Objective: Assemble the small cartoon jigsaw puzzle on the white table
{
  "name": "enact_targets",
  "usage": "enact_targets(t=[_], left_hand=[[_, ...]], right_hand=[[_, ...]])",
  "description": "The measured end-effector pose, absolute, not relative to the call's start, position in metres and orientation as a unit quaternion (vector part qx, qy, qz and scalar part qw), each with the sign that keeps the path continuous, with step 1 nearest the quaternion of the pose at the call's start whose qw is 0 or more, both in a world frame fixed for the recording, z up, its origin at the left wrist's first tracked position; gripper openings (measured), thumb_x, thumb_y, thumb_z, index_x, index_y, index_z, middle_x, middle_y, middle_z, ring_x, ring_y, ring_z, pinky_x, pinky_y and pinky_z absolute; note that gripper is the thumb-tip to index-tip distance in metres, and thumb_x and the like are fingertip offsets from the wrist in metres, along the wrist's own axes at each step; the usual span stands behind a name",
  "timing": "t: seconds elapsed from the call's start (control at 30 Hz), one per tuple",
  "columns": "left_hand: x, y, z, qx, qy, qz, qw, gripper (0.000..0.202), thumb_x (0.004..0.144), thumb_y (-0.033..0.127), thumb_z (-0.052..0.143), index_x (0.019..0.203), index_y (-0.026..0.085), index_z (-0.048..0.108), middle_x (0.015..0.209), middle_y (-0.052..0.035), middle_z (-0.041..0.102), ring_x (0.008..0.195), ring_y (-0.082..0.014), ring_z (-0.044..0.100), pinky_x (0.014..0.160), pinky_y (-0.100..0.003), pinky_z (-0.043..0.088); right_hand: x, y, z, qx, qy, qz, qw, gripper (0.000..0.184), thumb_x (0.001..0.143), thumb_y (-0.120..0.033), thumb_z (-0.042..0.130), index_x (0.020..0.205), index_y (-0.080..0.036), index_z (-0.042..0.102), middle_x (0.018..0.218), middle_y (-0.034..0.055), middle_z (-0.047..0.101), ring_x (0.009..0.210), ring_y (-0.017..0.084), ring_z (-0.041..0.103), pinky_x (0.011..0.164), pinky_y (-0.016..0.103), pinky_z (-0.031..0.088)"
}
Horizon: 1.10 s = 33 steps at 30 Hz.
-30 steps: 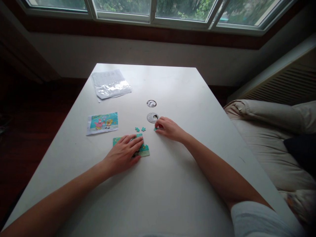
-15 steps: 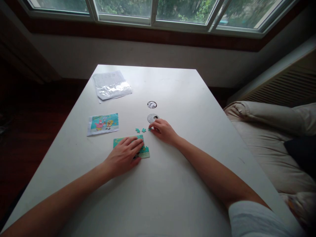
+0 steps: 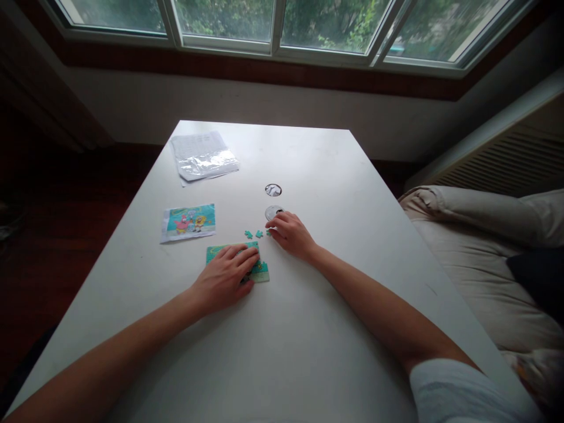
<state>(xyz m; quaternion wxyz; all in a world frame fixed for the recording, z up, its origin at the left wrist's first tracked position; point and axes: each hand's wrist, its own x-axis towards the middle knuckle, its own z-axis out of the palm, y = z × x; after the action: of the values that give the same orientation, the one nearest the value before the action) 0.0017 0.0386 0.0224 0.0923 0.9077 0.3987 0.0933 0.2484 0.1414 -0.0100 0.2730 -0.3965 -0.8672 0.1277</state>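
A small, partly assembled jigsaw puzzle (image 3: 263, 273) lies on the white table, teal with a pale lower edge. Its right side has a notched gap at the upper corner. My left hand (image 3: 229, 267) rests flat over the puzzle with fingers stretched out, hiding much of its picture. Above the puzzle are two loose teal pieces, one puzzle piece (image 3: 248, 234) on the left and another jigsaw piece (image 3: 259, 234) beside it. My right hand (image 3: 289, 235) has its thumb and fingertips closed around a third teal piece (image 3: 268, 232), mostly hidden under them.
A cartoon picture sheet (image 3: 189, 223) lies left of the pieces. Papers in a clear plastic sleeve (image 3: 205, 155) are at the far left. A round hole (image 3: 273, 190) in the table and a grey disc (image 3: 272, 212) sit beyond my right hand. A beige sofa (image 3: 458, 247) stands at the right.
The view has shifted slightly, so everything appears a little lower and farther right. Both hands keep nearly the same pose over the puzzle and the third piece.
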Motion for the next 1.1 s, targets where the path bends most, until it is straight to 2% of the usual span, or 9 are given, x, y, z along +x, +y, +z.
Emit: enact_targets(t=[0.17,0.43,0.8,1.1], left_hand=[[0.001,0.043,0.015,0.910,0.385,0.123,0.097,0.049,0.095,0.039,0.056,0.140,0.020,0.055,0.144,-0.0091,0.057,0.133,-0.0293,0.048,0.113,-0.048,0.039],[-0.004,0.053,0.009,0.899,0.404,0.153,0.078,0.037,0.098,0.034,0.052,0.132,0.022,0.061,0.139,-0.0092,0.060,0.128,-0.0275,0.052,0.109,-0.046,0.043],[-0.004,0.054,0.006,0.891,0.421,0.153,0.072,0.035,0.099,0.032,0.051,0.132,0.022,0.060,0.140,-0.0092,0.058,0.130,-0.0275,0.050,0.110,-0.047,0.042],[-0.004,0.054,0.008,0.892,0.420,0.149,0.076,0.036,0.099,0.031,0.050,0.133,0.021,0.059,0.141,-0.0097,0.057,0.131,-0.0279,0.049,0.111,-0.048,0.041]], right_hand=[[0.261,0.145,-0.011,-0.418,-0.851,0.133,0.289,0.020,0.095,-0.014,0.052,0.101,-0.025,0.069,0.098,0.0066,0.066,0.094,0.023,0.055,0.087,0.038,0.043],[0.262,0.146,-0.011,-0.399,-0.872,0.135,0.249,0.016,0.091,-0.030,0.067,0.106,-0.027,0.070,0.102,0.0075,0.063,0.097,0.025,0.053,0.089,0.040,0.044],[0.257,0.141,-0.007,-0.401,-0.879,0.139,0.217,0.012,0.093,-0.029,0.065,0.103,-0.025,0.068,0.104,0.0077,0.062,0.098,0.025,0.052,0.089,0.040,0.043],[0.257,0.142,-0.010,-0.395,-0.879,0.138,0.227,0.012,0.095,-0.027,0.061,0.105,-0.025,0.068,0.103,0.0076,0.062,0.098,0.024,0.051,0.090,0.038,0.042]])
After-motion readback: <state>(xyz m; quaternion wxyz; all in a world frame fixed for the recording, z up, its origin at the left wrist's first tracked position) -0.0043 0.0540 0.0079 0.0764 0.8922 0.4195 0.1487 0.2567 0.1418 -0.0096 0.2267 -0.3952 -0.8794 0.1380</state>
